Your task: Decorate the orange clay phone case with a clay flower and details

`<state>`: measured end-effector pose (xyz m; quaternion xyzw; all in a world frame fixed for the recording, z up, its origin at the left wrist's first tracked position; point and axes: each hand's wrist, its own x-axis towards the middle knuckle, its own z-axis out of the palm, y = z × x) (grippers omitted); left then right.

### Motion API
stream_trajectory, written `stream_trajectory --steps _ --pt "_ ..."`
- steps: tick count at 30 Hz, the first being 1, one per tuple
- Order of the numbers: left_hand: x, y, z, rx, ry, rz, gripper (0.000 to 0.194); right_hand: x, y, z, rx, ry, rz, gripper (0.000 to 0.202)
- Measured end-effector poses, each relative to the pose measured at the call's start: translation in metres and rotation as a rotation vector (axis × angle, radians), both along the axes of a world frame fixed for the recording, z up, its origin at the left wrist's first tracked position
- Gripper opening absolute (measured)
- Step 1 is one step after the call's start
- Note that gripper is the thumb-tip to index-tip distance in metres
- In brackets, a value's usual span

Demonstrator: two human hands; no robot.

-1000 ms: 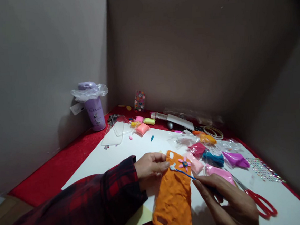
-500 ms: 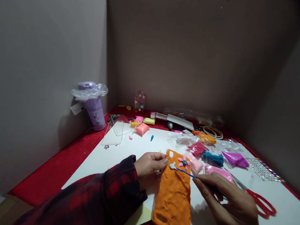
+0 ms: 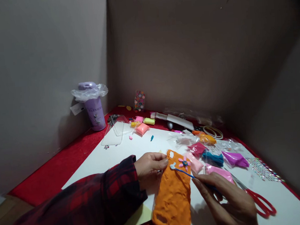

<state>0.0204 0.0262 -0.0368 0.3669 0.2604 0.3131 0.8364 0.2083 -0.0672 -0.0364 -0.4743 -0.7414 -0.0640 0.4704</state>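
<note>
My left hand pinches the upper left edge of a phone case coated in lumpy orange clay. Near the top of the case sits a pink clay flower with a dark blue centre. Beside it is a small pale blue clay piece. Between the fingers of my right hand is a thin blue modelling tool, its tip at or very close to the pale blue piece. The rest of the tool is hidden by my fingers.
Red-handled scissors lie right of my right hand. Bagged clay, such as a purple packet, and a gem sheet spread across the white board. Clear cases and a purple tumbler stand farther left.
The blue tool's tip has shifted very slightly at the pale blue piece. Both hands keep their grips, and the case stays in nearly the same place.
</note>
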Motion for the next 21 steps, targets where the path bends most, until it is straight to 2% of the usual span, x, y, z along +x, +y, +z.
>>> stream_trajectory --steps 21 --pt "-0.0002 -0.0011 0.0009 -0.007 -0.027 -0.018 0.032 0.0010 0.0008 -0.0013 -0.024 -0.002 0.011 0.017"
